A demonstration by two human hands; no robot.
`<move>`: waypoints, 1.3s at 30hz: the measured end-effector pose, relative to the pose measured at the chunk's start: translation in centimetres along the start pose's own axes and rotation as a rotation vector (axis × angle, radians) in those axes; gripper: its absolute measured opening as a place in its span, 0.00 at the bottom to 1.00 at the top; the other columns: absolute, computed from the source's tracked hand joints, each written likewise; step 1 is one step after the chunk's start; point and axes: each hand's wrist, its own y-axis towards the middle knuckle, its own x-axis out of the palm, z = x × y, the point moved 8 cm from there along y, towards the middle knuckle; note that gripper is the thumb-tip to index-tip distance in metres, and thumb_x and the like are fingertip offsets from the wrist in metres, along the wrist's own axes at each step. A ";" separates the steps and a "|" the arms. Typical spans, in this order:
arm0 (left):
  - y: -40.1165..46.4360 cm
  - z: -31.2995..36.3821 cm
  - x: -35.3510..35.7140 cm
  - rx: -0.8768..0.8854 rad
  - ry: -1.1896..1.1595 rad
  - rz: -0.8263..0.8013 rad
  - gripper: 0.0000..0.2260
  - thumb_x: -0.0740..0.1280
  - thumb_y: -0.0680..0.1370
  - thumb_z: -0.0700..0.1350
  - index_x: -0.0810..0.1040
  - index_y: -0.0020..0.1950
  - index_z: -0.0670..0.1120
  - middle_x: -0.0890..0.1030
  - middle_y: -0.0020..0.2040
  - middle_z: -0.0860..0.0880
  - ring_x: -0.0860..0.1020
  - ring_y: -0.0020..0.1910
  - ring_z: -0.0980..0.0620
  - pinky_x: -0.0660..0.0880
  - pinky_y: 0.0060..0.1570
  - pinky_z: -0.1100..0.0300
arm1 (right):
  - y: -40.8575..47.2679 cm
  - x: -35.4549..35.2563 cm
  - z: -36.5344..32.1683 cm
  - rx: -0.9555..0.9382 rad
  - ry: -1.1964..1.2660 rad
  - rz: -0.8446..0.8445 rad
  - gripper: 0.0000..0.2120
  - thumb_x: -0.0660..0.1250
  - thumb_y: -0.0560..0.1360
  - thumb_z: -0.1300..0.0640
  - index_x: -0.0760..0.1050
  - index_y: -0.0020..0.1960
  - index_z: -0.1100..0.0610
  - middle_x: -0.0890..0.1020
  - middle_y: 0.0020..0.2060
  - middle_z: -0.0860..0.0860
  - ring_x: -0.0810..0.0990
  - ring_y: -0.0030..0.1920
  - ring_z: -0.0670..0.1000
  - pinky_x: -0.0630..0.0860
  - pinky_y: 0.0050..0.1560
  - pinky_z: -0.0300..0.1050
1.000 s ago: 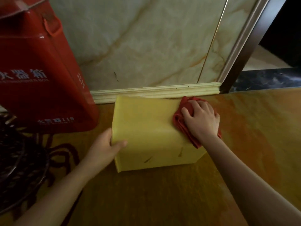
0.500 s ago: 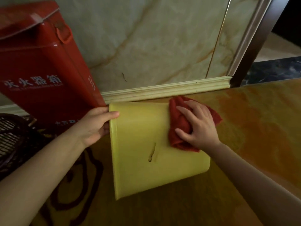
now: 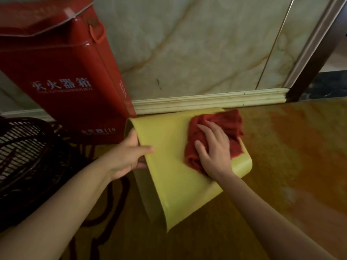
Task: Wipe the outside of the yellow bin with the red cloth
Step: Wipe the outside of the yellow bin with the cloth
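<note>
The yellow bin (image 3: 172, 166) lies tipped on its side on the orange floor, its open mouth facing left toward me. My left hand (image 3: 129, 155) grips the rim of that mouth, thumb on the outer wall and fingers inside. A crumpled red cloth (image 3: 221, 126) rests on the bin's upper side wall near its base end. My right hand (image 3: 214, 149) presses flat on the cloth, fingers spread. Part of the cloth is hidden under that palm.
A red fire extinguisher box (image 3: 62, 76) stands at the left against the marble wall (image 3: 197, 44). A dark fan grille (image 3: 24, 147) and cord lie at the far left. A cream skirting board (image 3: 210, 101) runs behind the bin; a dark door frame (image 3: 315, 53) stands right.
The bin has been turned so its mouth faces more toward me. My left hand shifted from the side wall to the rim. My right hand slid the cloth along the wall.
</note>
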 end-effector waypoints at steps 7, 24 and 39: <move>0.1 1.1 -1.4 -0.010 -0.046 0.037 0.16 0.58 0.76 0.31 0.74 0.60 0.44 0.84 0.47 0.45 0.84 0.42 0.51 0.81 0.38 0.59 | 2.5 3.7 -6.7 -0.349 -0.173 -0.205 0.29 0.54 0.72 0.36 0.55 0.72 0.38 0.57 0.76 0.48 0.50 0.76 0.51 0.45 0.71 0.66; -1.9 -1.8 2.2 -0.014 -0.236 0.117 0.35 0.62 0.74 0.34 0.56 0.69 0.66 0.78 0.59 0.49 0.81 0.51 0.47 0.80 0.42 0.51 | 0.8 0.6 2.5 0.219 -0.107 -0.150 0.26 0.51 0.74 0.39 0.59 0.72 0.40 0.62 0.74 0.46 0.59 0.74 0.51 0.51 0.72 0.62; 1.1 5.4 3.0 -0.089 0.113 -0.076 0.29 0.59 0.75 0.33 0.63 0.69 0.59 0.80 0.45 0.45 0.77 0.25 0.58 0.71 0.20 0.67 | -0.5 -0.6 6.8 0.364 0.194 -0.160 0.27 0.56 0.73 0.37 0.60 0.71 0.40 0.65 0.72 0.47 0.64 0.69 0.47 0.63 0.68 0.55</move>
